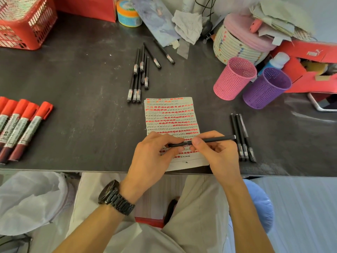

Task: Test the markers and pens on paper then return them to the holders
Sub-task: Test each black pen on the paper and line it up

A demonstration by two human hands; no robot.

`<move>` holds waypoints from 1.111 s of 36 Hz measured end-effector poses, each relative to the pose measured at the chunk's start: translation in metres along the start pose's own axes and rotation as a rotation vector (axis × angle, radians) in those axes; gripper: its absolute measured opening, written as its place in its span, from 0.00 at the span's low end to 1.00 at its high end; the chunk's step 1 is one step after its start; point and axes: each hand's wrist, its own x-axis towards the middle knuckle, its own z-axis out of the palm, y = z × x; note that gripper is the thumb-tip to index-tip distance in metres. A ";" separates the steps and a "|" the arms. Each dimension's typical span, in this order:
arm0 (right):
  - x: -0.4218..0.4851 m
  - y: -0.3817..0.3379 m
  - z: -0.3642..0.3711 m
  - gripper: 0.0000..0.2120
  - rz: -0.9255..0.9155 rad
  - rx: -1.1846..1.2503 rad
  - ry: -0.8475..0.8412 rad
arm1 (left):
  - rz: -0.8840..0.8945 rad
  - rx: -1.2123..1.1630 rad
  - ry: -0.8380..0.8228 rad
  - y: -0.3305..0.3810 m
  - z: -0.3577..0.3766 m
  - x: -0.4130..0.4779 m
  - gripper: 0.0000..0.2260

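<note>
grip of left hand (153,154) and right hand (217,152) alike pinches one black pen (213,140) above the marked paper (171,115).

A dark, scuffed table (82,84) is stretching across the upper two thirds of the frame, taking soft, even light. A red slatted basket (23,24) is sitting at upper left. A woven basket (235,46) with a pink lid is standing at upper right beside a heap of papers (279,17). Below the table's edge, a white plastic bag (31,198) is lying at lower left and pale floor (300,207) is showing at lower right.
</note>
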 end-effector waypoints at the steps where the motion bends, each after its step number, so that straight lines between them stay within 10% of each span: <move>1: 0.000 0.000 0.000 0.03 0.004 -0.002 -0.008 | -0.005 -0.003 -0.005 0.000 0.000 0.001 0.10; 21: 0.001 -0.007 -0.010 0.08 0.105 0.079 0.183 | 0.083 0.033 -0.089 0.003 -0.011 0.002 0.19; 28: 0.008 -0.009 -0.077 0.13 0.275 0.042 0.319 | 0.178 0.401 0.000 -0.024 -0.043 0.019 0.15; 40: 0.035 -0.014 -0.165 0.06 0.364 -0.772 0.123 | 0.076 0.617 -0.112 -0.043 -0.053 0.022 0.25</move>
